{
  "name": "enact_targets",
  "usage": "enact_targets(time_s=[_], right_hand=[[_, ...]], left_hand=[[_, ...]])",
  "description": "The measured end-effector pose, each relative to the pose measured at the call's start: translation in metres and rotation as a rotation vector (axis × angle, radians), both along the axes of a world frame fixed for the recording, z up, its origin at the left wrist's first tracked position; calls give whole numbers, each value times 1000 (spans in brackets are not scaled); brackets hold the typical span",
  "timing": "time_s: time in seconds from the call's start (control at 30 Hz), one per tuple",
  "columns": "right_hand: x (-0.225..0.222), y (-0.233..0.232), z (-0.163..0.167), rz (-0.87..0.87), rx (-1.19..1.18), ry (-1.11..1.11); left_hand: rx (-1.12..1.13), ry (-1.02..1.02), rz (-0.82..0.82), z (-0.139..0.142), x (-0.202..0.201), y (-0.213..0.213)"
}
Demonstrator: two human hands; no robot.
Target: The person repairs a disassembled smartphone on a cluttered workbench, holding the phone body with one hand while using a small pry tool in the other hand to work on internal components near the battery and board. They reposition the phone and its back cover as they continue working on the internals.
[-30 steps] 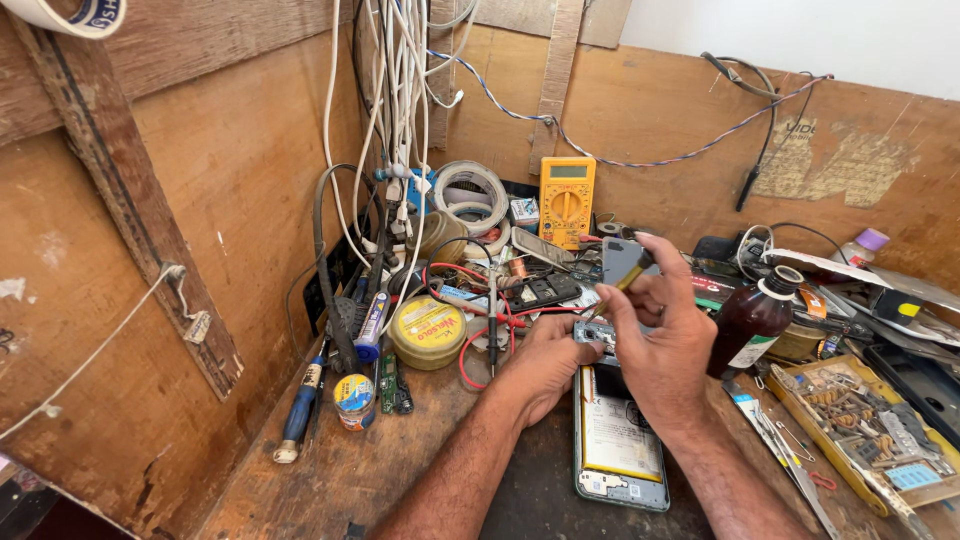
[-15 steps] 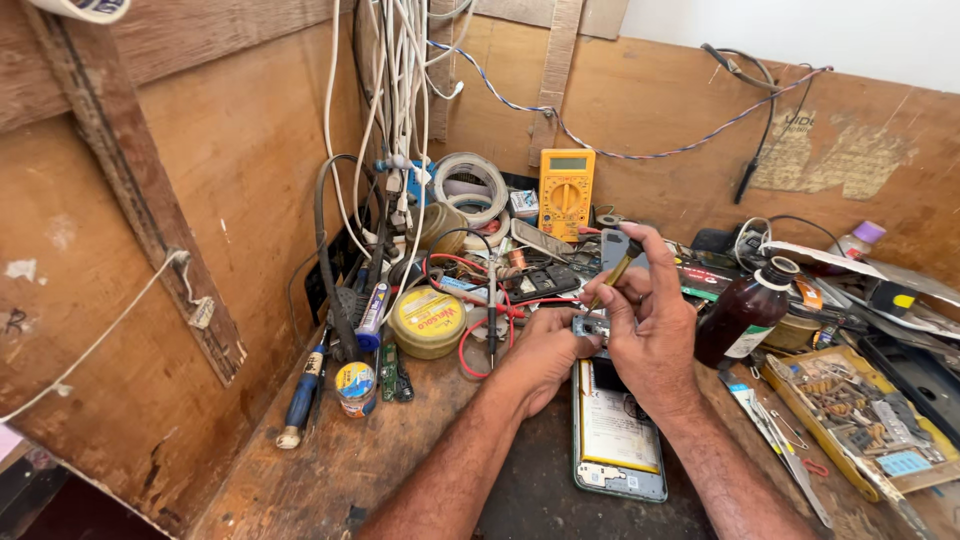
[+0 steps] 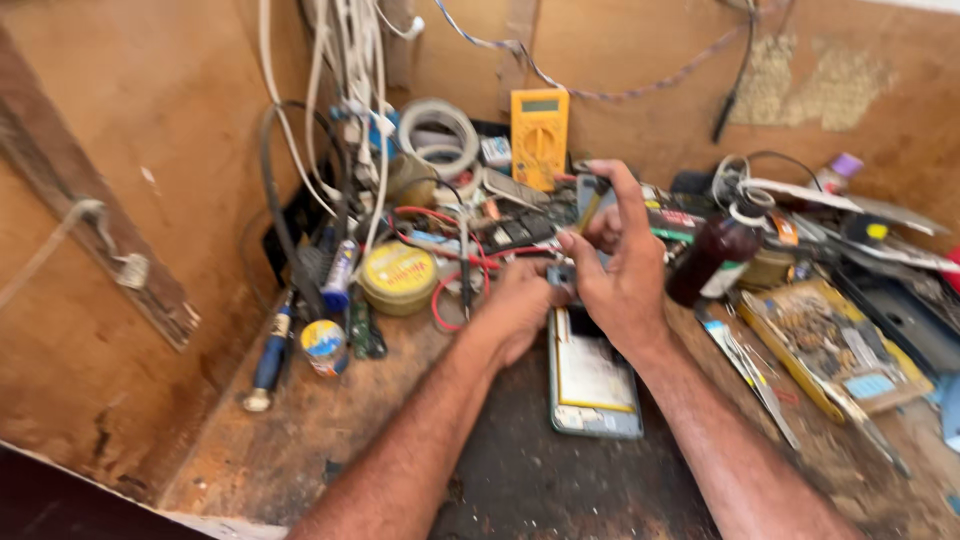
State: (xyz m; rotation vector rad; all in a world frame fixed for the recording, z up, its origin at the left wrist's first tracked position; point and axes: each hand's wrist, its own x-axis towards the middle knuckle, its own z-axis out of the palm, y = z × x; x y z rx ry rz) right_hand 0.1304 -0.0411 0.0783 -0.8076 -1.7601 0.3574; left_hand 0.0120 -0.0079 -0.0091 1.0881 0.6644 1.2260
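My left hand (image 3: 515,310) and my right hand (image 3: 622,265) meet just above the top end of an opened phone (image 3: 592,375), which lies flat on the counter (image 3: 300,430) with its back off and a pale battery showing; the fingers of both hands are curled shut around a small dark part (image 3: 561,278) held between them, though blur keeps me from telling what the part is; my right index finger stands up straight beside a thin tool (image 3: 590,205), and whether it grips that I cannot tell.

To the left sits a round yellow tin (image 3: 398,277) with a printed lid; nearer the edge stands a small round pot (image 3: 325,345) with a blue and yellow label; a blue-handled tool (image 3: 268,360) lies beside it. At the back a yellow multimeter (image 3: 539,135) leans on the wall, next to a roll of pale tape (image 3: 438,135). On my right a dark brown bottle (image 3: 715,258) with a white label stands near my wrist; past it lies a flat yellow-edged tray (image 3: 820,345) of small parts.

The counter is worn brown wood with a dark mat under the phone; board walls close in left and behind; white cables (image 3: 350,90) hang in the corner; red wires tangle below them. The right edge is cut off and smeared.
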Motion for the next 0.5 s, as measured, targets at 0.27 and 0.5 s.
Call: enact_targets(time_s=[0.27, 0.5], right_hand=[[6, -3, 3, 141, 12, 9], [-1, 5, 2, 47, -11, 112]], left_hand=[[-62, -10, -42, 12, -8, -8], [-105, -105, -99, 14, -8, -9]])
